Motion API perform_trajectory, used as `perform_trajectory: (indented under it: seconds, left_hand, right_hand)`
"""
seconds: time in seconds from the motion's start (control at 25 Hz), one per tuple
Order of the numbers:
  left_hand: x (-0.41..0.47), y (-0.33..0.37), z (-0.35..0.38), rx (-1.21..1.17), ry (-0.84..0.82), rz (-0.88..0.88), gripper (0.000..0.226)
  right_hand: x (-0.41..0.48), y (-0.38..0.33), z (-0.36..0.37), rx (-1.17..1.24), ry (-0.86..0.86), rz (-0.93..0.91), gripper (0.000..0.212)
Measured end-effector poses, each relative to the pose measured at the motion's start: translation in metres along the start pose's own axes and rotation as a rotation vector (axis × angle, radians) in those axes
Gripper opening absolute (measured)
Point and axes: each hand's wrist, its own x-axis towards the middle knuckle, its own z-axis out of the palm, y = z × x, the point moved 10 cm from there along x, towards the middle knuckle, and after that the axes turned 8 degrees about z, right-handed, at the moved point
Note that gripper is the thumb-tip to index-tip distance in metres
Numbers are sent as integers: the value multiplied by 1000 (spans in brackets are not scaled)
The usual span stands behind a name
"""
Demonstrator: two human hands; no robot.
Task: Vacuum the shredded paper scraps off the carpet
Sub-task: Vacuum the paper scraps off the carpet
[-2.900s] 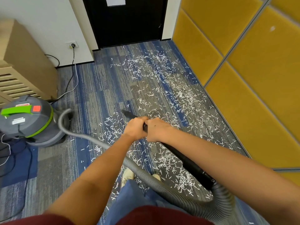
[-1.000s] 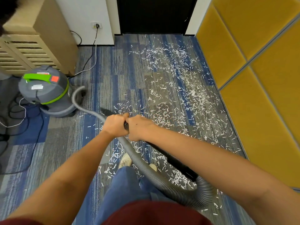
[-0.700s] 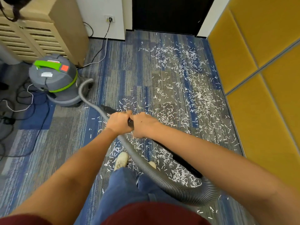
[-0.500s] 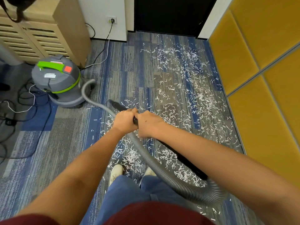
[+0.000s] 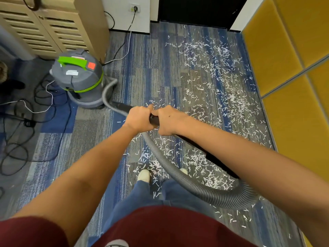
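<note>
Striped carpet [image 5: 146, 56] — thin white paper scraps [image 5: 213, 72]; scattered thickly.

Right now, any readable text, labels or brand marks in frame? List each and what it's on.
Nothing legible.
White label on the vacuum canister lid: too small and blurred to read.
Red-and-white sticker behind the green handle: mostly hidden, unreadable.
White print on the maroon shirt: cut off at the frame edge.

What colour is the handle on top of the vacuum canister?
Bright green handle, clearest in the head view.
</note>
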Motion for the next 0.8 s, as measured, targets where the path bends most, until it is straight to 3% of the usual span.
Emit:
perform_trajectory:
  seconds: [0.6,0.8]
  left_hand:
    - [-18,-8,26,-193,7,-44,26]
    - [-7,-9,21,-121,-9,-36,31]
  right_hand:
    - [-1,-12,22,9,-13,87,47]
    - [-1,-7,11,2,-1,71,50]
